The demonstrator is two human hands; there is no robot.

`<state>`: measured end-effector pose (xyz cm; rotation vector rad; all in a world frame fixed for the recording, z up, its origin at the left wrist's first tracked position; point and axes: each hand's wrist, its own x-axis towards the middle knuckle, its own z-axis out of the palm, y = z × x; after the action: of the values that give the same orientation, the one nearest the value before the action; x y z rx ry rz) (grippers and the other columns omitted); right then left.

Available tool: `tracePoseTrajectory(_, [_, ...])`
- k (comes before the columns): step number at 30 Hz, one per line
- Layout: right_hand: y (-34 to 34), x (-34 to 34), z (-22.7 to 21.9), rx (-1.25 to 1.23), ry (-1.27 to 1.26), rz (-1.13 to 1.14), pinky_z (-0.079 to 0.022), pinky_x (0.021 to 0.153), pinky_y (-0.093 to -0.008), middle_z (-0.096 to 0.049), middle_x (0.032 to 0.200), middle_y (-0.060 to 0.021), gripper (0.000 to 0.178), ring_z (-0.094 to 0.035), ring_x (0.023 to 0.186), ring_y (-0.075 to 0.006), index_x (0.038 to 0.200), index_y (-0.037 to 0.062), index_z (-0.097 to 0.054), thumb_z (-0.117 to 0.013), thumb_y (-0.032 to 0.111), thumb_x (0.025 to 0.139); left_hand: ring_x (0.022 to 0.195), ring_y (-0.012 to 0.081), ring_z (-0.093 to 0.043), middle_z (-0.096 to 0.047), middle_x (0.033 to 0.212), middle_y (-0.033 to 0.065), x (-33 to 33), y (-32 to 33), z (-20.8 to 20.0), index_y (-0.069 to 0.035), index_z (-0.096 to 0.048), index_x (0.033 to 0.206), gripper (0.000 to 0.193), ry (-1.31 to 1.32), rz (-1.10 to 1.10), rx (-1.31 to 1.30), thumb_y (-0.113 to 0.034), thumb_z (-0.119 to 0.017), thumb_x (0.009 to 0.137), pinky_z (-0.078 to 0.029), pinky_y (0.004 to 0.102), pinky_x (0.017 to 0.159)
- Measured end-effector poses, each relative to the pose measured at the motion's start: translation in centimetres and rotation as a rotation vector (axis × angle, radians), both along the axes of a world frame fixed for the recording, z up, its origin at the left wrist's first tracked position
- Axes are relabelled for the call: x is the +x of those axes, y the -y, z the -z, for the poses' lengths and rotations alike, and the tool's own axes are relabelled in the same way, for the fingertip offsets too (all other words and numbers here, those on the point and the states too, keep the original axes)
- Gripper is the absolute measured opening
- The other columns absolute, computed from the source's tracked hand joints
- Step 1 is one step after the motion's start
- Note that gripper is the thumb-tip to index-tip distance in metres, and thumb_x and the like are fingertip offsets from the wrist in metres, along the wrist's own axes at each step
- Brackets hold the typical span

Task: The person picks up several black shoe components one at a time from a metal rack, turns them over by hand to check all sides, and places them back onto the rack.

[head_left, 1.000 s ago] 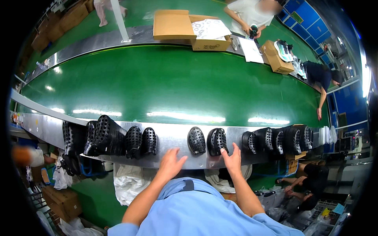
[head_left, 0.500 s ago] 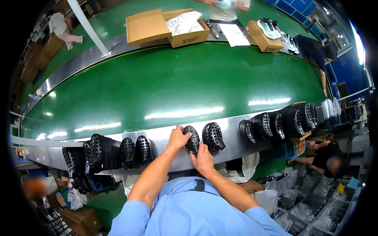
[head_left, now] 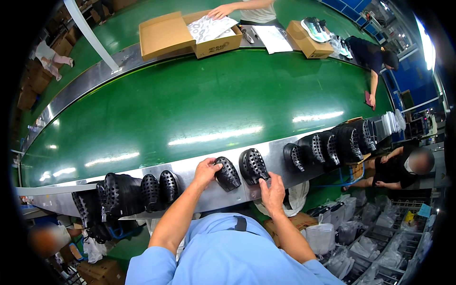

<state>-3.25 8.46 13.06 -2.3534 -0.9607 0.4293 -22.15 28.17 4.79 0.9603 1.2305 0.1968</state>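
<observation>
Two black dotted shoe pieces at mid tabletop (head_left: 209, 201), side by side with a narrow gap: left shoe piece (head_left: 228, 174) and right shoe piece (head_left: 253, 166). Right one may be more than one nested, can't tell.

Two hands on them. Left hand (head_left: 206, 172) grips the left shoe piece by its far left edge, thumb on top, other fingers round the side. Right hand (head_left: 272, 189) sits at the near right end of the right shoe piece, thumb at its edge, fingers half bent; can't tell if they grip.

Same tabletop, left: one row of black shoe pieces (head_left: 118, 194), the two nearest the hands standing singly, the others bunched, exact count unclear. Right: second row of black shoe pieces (head_left: 328, 147), five fronts countable, some stacked.

Beyond: one wide green belt (head_left: 204, 99). Its far side: one open cardboard box (head_left: 218, 46) with patterned paper (head_left: 204, 28) in it, one co-worker's hand (head_left: 222, 10) on that paper; one white sheet (head_left: 273, 40); one more cardboard box (head_left: 314, 50), two sneakers (head_left: 313, 29) on top. Far right: one co-worker in dark clothes (head_left: 365, 54), dark red item (head_left: 367, 98) in hand. Near right: one seated person in black (head_left: 394, 166).
</observation>
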Motion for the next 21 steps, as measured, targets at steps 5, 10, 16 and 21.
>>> tracePoseTrajectory(5, [1.5, 1.3, -1.5, 0.149, 0.033, 0.194, -0.052, 0.087, -0.0447, -0.065, 0.112, -0.0227, 0.041, -0.065, 0.098, -0.0386, 0.123, -0.0037, -0.064, -0.075, 0.019, 0.09, 0.083, 0.0155, -0.067, -0.072, 0.099, 0.0068, -0.7, -0.3, -0.4, -0.003, -0.065, 0.129, 0.039, 0.154, -0.082, -0.055, -0.011, -0.076, 0.092, -0.054, 0.0317, 0.07])
tracePoseTrajectory(10, [2.7, 1.0, -3.0, 0.135, 0.058, 0.125, -0.052, 0.088, -0.0462, -0.065, 0.11, -0.0235, 0.039, -0.064, 0.1, -0.0407, 0.12, -0.0046, -0.064, -0.075, 0.016, 0.088, 0.087, 0.0228, -0.069, -0.074, 0.101, 0.0112, -0.1, 0.2, 1.0, -0.001, -0.068, 0.124, 0.036, 0.012, 0.025, 0.2, -0.017, -0.074, 0.092, -0.056, 0.0379, 0.078])
tracePoseTrajectory(16, [1.2, -0.6, -2.6, 0.188, 0.122, 0.013, -0.052, 0.091, -0.0476, -0.064, 0.111, -0.0239, 0.04, -0.063, 0.102, -0.0425, 0.12, -0.0052, -0.063, -0.075, 0.013, 0.087, 0.101, 0.0382, -0.067, -0.071, 0.104, 0.0199, 0.7, 0.2, -1.2, -0.001, -0.071, 0.119, 0.032, -0.364, 0.264, 0.904, -0.011, -0.07, 0.088, -0.054, 0.0466, 0.093])
tracePoseTrajectory(21, [1.8, 0.1, -2.1, 0.254, 0.017, 0.192, -0.053, 0.085, -0.0427, -0.064, 0.108, -0.0204, 0.04, -0.065, 0.094, -0.0347, 0.121, -0.0052, -0.062, -0.076, 0.012, 0.088, 0.106, 0.0414, -0.064, -0.068, 0.111, 0.0217, 3.7, -0.3, -4.4, -0.001, -0.071, 0.116, 0.028, -0.19, 0.308, 1.084, -0.013, -0.067, 0.091, -0.052, 0.0473, 0.096])
